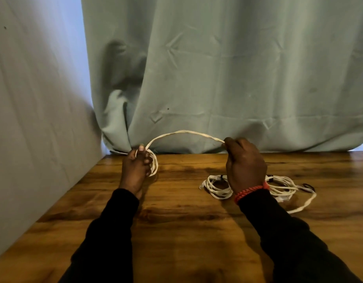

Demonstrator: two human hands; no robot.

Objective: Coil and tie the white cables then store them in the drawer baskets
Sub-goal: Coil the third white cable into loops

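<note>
Left hand (135,166): fingers curled round a small coil of white cable (154,164), held above the far left part of the wooden table (176,231). Right hand (245,164): closed, pinching the free run of the same cable (184,132), which arcs between the two hands; red bracelet (250,190) at the wrist. Further white cables (219,187) lie in a loose heap on the table behind the right wrist, one tail trailing right; green curtain (227,68) behind; no container in view.
</note>
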